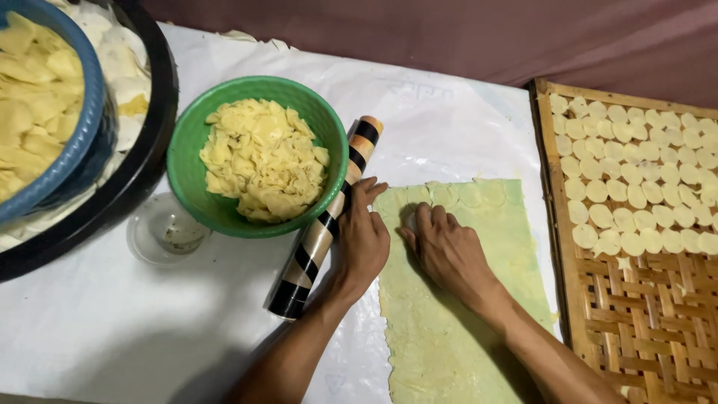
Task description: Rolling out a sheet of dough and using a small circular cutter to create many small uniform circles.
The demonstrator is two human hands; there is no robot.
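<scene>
Dough sheet [456, 314], pale green, rolled flat on white table cover [112, 322], round cuts pressed along its far edge. Right hand [449, 251] knuckles-up on sheet's upper left, fingers curled over small object, mostly hidden; left hand [363, 239] flat and open on sheet's left edge, touching striped rolling pin [323, 224]. Green bowl [187, 161] of dough scraps left of pin; woven tray [643, 314] with cut discs [636, 168] right of sheet.

Dough sheet [456, 314] flat on table [112, 329]; roller [325, 221] just left of it, bowl [187, 150] further left, woven tray [643, 314] right.
</scene>
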